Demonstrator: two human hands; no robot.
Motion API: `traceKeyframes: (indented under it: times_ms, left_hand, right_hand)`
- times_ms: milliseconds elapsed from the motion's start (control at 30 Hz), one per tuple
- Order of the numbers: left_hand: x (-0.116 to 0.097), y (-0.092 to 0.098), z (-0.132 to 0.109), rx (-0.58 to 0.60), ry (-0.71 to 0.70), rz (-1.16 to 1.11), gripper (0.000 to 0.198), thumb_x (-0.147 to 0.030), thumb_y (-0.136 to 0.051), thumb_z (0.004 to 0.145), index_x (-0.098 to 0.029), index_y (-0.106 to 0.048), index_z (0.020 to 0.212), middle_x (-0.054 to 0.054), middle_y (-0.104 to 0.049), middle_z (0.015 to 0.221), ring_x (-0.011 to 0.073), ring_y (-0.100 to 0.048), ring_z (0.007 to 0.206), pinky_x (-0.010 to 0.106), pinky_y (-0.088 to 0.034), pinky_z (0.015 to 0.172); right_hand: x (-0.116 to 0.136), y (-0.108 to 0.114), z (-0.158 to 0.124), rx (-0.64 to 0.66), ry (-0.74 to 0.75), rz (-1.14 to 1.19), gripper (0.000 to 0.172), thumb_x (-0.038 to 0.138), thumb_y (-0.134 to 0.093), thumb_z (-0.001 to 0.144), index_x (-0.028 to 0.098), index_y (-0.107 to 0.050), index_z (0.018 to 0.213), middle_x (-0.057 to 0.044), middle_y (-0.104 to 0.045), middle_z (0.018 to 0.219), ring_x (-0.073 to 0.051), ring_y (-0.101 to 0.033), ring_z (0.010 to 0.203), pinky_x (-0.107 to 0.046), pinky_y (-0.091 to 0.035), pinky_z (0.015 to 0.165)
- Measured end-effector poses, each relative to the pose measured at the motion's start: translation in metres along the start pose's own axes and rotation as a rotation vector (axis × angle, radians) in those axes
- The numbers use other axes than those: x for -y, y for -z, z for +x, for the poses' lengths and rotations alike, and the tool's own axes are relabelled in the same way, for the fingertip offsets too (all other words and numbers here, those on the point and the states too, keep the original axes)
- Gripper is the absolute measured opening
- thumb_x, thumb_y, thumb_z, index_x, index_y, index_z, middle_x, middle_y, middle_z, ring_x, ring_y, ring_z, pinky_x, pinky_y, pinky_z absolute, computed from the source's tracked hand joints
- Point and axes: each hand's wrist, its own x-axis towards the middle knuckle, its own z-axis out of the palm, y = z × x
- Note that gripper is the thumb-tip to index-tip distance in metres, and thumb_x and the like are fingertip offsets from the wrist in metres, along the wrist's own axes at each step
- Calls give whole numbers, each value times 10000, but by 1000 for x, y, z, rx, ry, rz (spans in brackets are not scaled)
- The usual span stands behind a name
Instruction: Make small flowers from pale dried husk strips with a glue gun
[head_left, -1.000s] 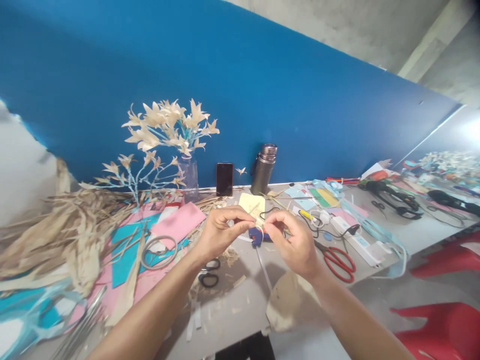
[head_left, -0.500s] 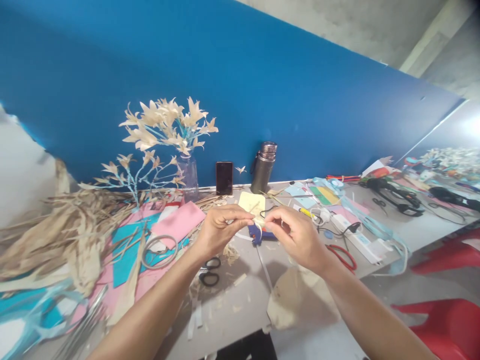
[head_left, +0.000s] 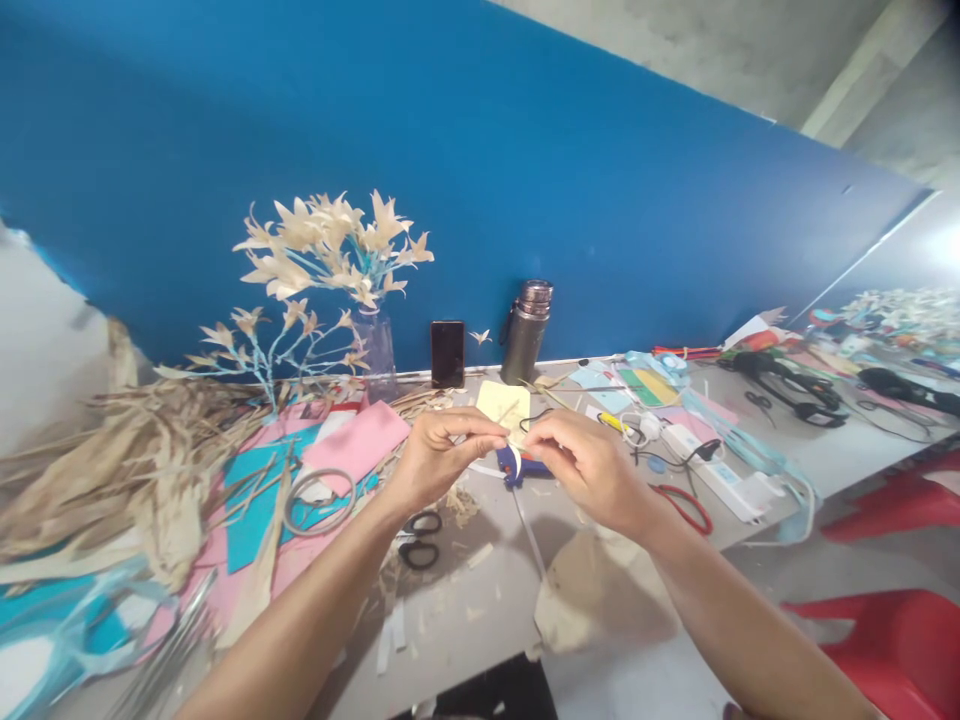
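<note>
Both hands meet over the table, fingertips a short way apart. My left hand (head_left: 439, 455) pinches a small pale husk flower (head_left: 516, 458), of which one curved petal hangs down in view. My right hand (head_left: 585, 462) is closed too, its thumb and forefinger at the flower's other side. The fingers hide most of the flower. Just behind them sits a blue glue gun (head_left: 534, 468), partly covered, and a yellow pad (head_left: 501, 402) lies beyond it. Black-handled scissors (head_left: 420, 540) rest below my left wrist.
Dried husks (head_left: 67, 460) pile up at the left near a vase (head_left: 375, 350) of husk flowers. A phone (head_left: 448, 352) and a steel flask (head_left: 527, 330) stand against the blue wall. A power strip (head_left: 712, 472) and cables lie right. Red chairs (head_left: 900, 640) stand beside the table.
My right hand has shifted slightly left, closer to my left fingertips. The curved petal now hangs more plainly between the hands. The view has moved slightly.
</note>
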Motion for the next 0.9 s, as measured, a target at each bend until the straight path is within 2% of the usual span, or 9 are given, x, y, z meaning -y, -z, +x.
traceKeyframes:
  times_ms: [333, 433, 533, 633, 767, 900]
  left_hand:
    - [-3, 3, 0, 61, 90, -37, 94, -259, -759, 802, -170, -780, 783, 50, -717, 725, 137, -616, 646, 257, -470, 632]
    - [0, 2, 0, 52, 125, -113, 104, -271, -769, 789, -168, -779, 775, 51, -701, 719, 137, -598, 626, 260, -459, 605]
    - [9, 0, -1, 8, 203, -283, 124, -279, -796, 756, -158, -772, 741, 46, -681, 691, 125, -564, 579, 261, -436, 569]
    - [20, -5, -2, -30, 306, -566, 174, -305, -824, 718, -148, -751, 694, 29, -653, 623, 109, -530, 535, 262, -411, 564]
    - [28, -11, -5, -100, 453, -929, 221, -281, -873, 640, -153, -705, 706, -7, -611, 563, 78, -470, 480, 256, -397, 563]
    - [32, -15, -8, -131, 534, -1077, 292, -256, -872, 646, -137, -606, 652, -26, -558, 568, 65, -446, 500, 230, -370, 547]
  right_hand:
    - [-1, 0, 3, 28, -38, -10, 146, 195, -528, 972, 205, -632, 870, -15, -672, 811, -145, -588, 754, -284, -419, 706]
    - [1, -1, 2, 9, -60, 14, 134, 195, -530, 962, 207, -650, 906, -23, -683, 828, -150, -600, 752, -286, -441, 703]
    - [1, -2, 1, -96, -109, 78, 139, 203, -528, 950, 210, -664, 978, -44, -703, 922, -151, -621, 750, -278, -474, 677]
    - [-1, -6, -1, -175, -168, 127, 132, 212, -541, 935, 206, -672, 935, -42, -705, 890, -147, -626, 716, -260, -477, 626]
    - [-6, -16, 1, -132, -211, 188, 136, 218, -555, 922, 203, -679, 868, -26, -701, 823, -142, -627, 692, -247, -470, 612]
    - [-8, -29, 6, -94, -217, 244, 130, 216, -559, 912, 198, -679, 868, -21, -688, 810, -134, -604, 675, -236, -454, 591]
